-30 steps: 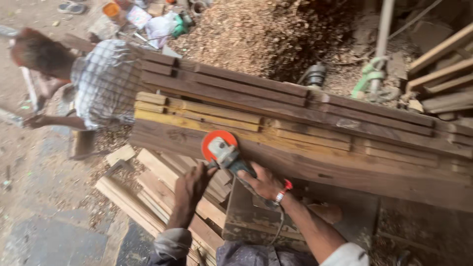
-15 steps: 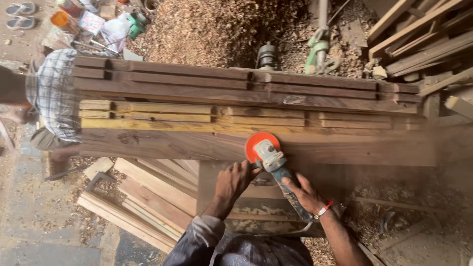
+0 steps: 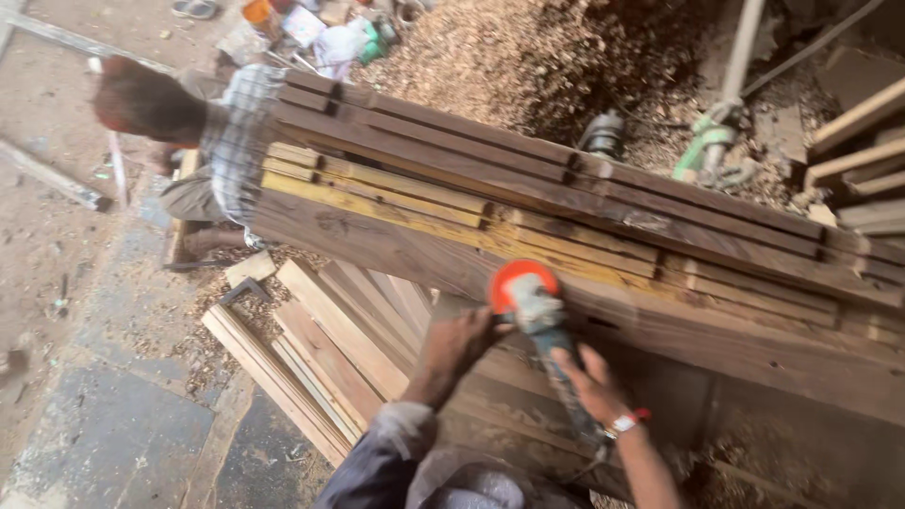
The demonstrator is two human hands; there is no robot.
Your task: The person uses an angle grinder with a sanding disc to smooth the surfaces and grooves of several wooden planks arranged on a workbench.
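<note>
- Grey sleeve nearest; the left hand [image 3: 459, 341] is closed on the side of the angle grinder [image 3: 539, 325], just behind the head.
- Right hand [image 3: 591, 382] has its fingers wrapped round the grinder's rear body.
- Grinder sits at the near edge of the broad dark plank [image 3: 396, 250]. Its long axis runs near-right to far-left, with the orange guard [image 3: 521, 279] pointing far, onto the wood.
- Judgement: keep both grips firm, the disc shallow against the face, and travel along the grain.
- Farther off: stacked boards [image 3: 566, 179], a sawdust heap [image 3: 528, 57], and a person in a checked shirt [image 3: 236, 132] at far left.
</note>
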